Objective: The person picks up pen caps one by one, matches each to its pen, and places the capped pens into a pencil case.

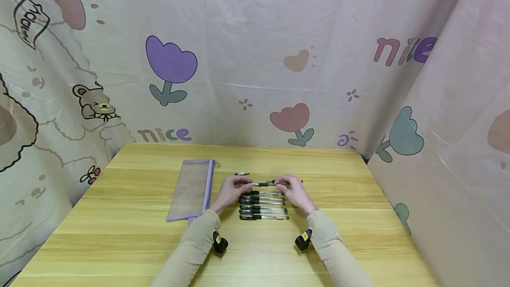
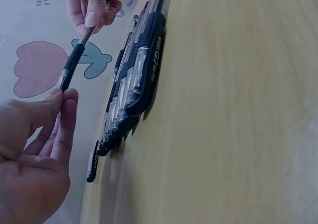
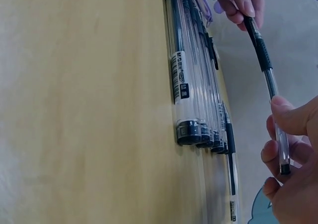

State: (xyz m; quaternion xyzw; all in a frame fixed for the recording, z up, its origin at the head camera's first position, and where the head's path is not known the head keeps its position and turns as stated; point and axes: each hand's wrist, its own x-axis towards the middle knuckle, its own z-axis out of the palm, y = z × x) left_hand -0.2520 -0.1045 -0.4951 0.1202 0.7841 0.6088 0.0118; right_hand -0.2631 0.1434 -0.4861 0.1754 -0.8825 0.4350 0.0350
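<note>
Two beige sleeves come in at the near edge, each with a small black wrist camera strapped beneath. Under them, the wooden worktop (image 1: 119, 234), pale yellow grain, backed on three sides by a cartoon-print curtain (image 1: 279, 79) with tulips, a bear and the word "nice".

Landmark: the row of pens (image 1: 263, 205) lying side by side at mid-worktop, barrels parallel, black grips toward the person's left. They touch or nearly touch one another.

Well left of the row: a flat mesh pencil pouch (image 1: 191, 189) with lilac trim, lying lengthwise away from the person.

Just beyond the row, raised off the worktop: one clear-barrelled pen (image 1: 264, 184) with a black grip, held level between both hands.

Left hand (image 1: 231, 191), at the row's left end: thumb and forefinger pinched on the held pen's tip end; the other fingers lie loosely alongside, as the left wrist view shows (image 2: 35, 149).

Right hand (image 1: 295, 194), at the row's right end: fingers curled round the clear back end of the barrel, thumb pressed on top (image 3: 290, 159).

Beyond the row, just past the left hand: a small dark piece (image 1: 241, 173) lying alone on the worktop, too small to identify.
</note>
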